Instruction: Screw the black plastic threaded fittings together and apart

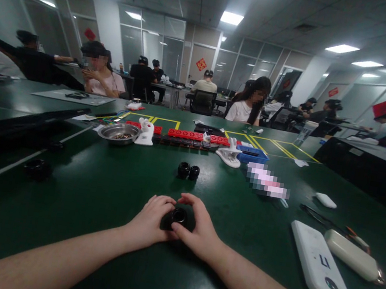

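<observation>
A small black ring-shaped part (179, 216) with a hollow centre sits on the green table (93, 207) straight in front of me. My left hand (149, 221) curls round its left side and my right hand (199, 228) wraps round its right side, fingers closed on it. Two more small black cylindrical parts (188, 171) stand side by side a little farther out, untouched.
At right lie a white device (323, 265), a cream case (352, 255), tweezers (317, 215) and a white pod (326, 200). Farther back are a metal bowl (119, 133), red blocks (189, 135), white holders (229, 153), a blue tray (252, 154). Black rings (37, 168) lie left. People sit beyond.
</observation>
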The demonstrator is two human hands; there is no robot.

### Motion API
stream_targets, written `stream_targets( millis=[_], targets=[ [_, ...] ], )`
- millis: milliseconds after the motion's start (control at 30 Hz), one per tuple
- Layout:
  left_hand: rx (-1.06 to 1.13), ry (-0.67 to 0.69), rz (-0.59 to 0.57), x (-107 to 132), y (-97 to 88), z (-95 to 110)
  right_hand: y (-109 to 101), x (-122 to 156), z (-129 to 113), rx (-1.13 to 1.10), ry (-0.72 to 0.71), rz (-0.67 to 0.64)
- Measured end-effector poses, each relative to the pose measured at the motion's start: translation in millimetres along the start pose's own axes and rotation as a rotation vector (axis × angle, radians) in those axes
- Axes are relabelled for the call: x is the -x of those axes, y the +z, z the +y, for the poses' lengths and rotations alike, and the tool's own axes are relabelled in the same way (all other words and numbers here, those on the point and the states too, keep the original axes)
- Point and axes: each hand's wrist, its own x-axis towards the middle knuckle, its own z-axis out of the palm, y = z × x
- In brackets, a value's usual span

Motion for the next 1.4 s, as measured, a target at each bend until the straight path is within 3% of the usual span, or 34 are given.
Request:
stream_targets(
  millis=[100, 300, 533, 733, 933, 1133, 1300, 1400],
  targets=[
    [-0.001, 0.005, 0.003, -0.1, 0.2, 0.2, 1.8, -0.6, 1.8, 0.032, 0.06, 0.046],
    [0.0, 0.028, 0.023, -0.2, 1.9, -2.3, -0.4, -0.5, -2.4, -0.039, -0.026, -0.063],
    [0.011, 0.015, 0.035, 0.9, 1.4, 0.1, 2.6, -1.3, -0.1, 0.059, 0.099, 0.07],
    [0.025, 0.001, 0.012, 1.5, -1.9, 3.6, 0.3, -0.2, -2.6, -0.009, -0.018, -0.058],
    [0.017, 0.007, 0.039, 2.0, -0.9, 4.0, 0.9, 0.1, -6.0, 0.068, 0.067, 0.078],
    [0.026, 0.006, 0.024, 1.4, -1.2, 3.9, 1.4, 1.2, -6.1, 0.03, -0.034, -0.04],
    [0.002, 0.007, 0.06, 1.2, 0.0, 5.0, 3.2, 0.5, -3.8, 0.105, 0.052, 0.098],
    [0.013, 0.004, 0.064, 1.1, -0.5, 5.8, 4.9, 0.2, -2.9, 0.12, 0.082, 0.079]
  ],
)
